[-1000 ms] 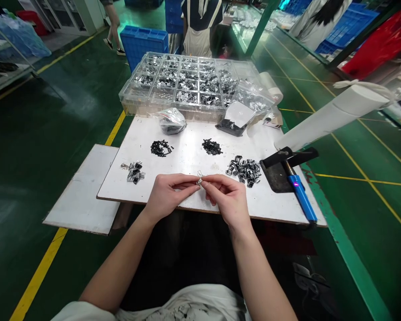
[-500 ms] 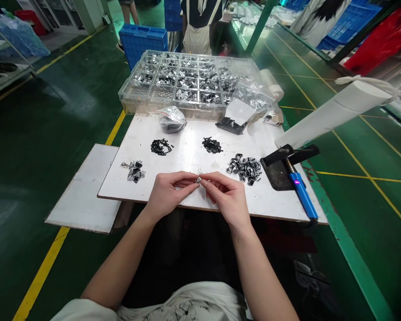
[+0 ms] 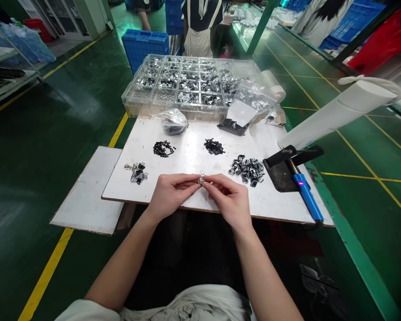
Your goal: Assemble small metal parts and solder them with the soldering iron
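Between my fingertips, just above the front edge of the white board point(image 3: 187, 162), is a small shiny metal clip point(image 3: 201, 179) with a thin wire-like part sticking up. My left hand point(image 3: 169, 192) pinches it from the left, thumb against fingers. From the other side my right hand point(image 3: 230, 196) pinches the same piece. Right of my right hand lies a pile of black and silver clips point(image 3: 247, 169); a smaller pile of similar pieces point(image 3: 139, 174) sits left of my left hand. Two heaps of little black parts, one on the left point(image 3: 163, 149) and one in the middle point(image 3: 214, 146), lie farther back.
A clear compartment box point(image 3: 127, 96) full of metal pieces stands at the back, with plastic bags point(image 3: 174, 122) of parts before it. At right, a blue-handled tool point(image 3: 307, 196) rests in a black stand point(image 3: 277, 176) near a white tube point(image 3: 337, 113). A person point(image 3: 200, 35) stands beyond.
The view has shifted slightly, so everything sits a little lower and to the right. Both hands still pinch the clip, and more of its shiny metal shows above the fingers.
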`<state>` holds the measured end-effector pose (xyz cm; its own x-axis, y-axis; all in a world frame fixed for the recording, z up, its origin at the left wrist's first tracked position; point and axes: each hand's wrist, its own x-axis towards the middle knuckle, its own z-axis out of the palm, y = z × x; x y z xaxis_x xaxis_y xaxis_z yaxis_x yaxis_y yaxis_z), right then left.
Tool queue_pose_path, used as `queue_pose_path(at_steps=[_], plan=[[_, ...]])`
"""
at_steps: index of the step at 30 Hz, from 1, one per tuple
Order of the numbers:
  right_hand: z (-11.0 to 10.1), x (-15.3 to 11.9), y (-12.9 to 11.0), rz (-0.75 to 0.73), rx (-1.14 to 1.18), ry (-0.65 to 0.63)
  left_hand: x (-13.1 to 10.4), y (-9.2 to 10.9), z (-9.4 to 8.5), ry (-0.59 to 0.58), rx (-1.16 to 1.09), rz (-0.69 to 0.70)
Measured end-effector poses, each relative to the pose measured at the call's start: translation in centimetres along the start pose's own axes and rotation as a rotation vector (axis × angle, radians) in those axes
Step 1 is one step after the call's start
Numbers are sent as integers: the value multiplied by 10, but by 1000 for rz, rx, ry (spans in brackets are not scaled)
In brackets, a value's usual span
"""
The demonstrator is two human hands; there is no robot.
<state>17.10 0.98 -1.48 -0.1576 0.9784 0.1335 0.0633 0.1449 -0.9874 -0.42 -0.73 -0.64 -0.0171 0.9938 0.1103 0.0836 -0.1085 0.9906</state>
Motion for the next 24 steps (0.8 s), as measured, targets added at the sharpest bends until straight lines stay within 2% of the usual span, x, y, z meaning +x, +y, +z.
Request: queue_pose_path(at_steps=[6,14,19,24], plan=[[1,-2,-1,-76,-65,-16,1,2,-3,-75,-23,-14],[4,-4,1,-249,-183,29,0,2,-1,-66,-40,-9],[4,-8,0,-373,-218,-17,0,2,-5,-62,-110,-45],[2,-9,-2,-316,-159,-62,2,0,-6,-73,-119,-64]])
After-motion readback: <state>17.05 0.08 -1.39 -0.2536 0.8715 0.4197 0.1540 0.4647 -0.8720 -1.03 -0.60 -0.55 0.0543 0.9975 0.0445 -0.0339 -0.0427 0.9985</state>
